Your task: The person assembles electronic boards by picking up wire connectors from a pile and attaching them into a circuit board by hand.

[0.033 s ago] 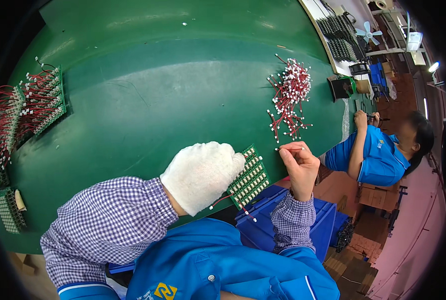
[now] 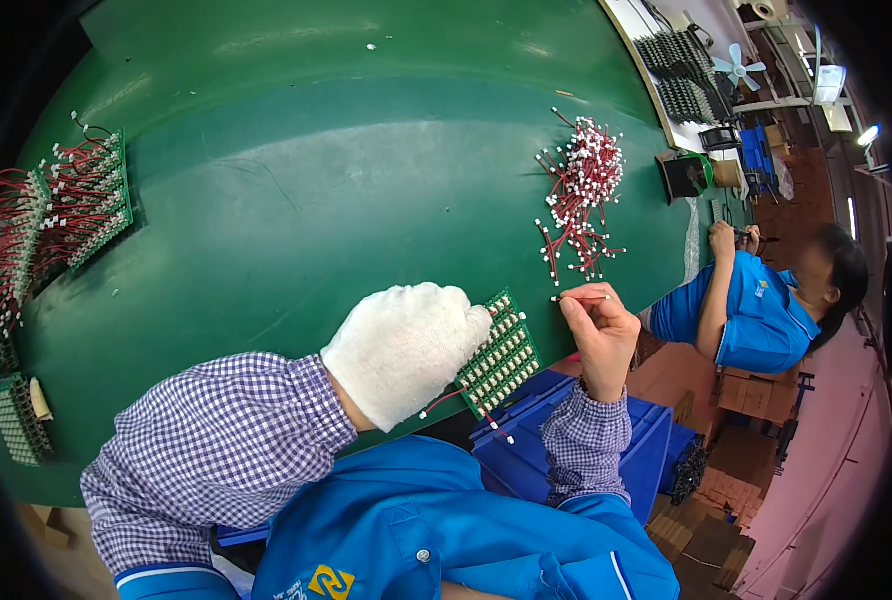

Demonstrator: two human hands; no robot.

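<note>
My left hand (image 2: pixel 406 350), in a white knit glove, grips a green circuit board panel (image 2: pixel 503 365) by its left side. Rows of small white connectors cover the panel. Short red wires (image 2: pixel 496 427) with white plugs hang off its near end. My bare right hand (image 2: pixel 602 335) is just right of the panel, apart from it. Between its thumb and fingers it pinches a short red cable (image 2: pixel 584 297) with a white plug at the tip. A loose pile of the same red cables (image 2: pixel 586 180) lies on the table beyond my right hand.
Panels bristling with red cables (image 2: pixel 91 205) stand at the far left of the green table (image 2: pixel 296 210), with other panels (image 2: pixel 21 420) nearer. Blue bins (image 2: pixel 526 450) sit below the table's near edge. To the right, a co-worker (image 2: pixel 766 305) in blue sits working.
</note>
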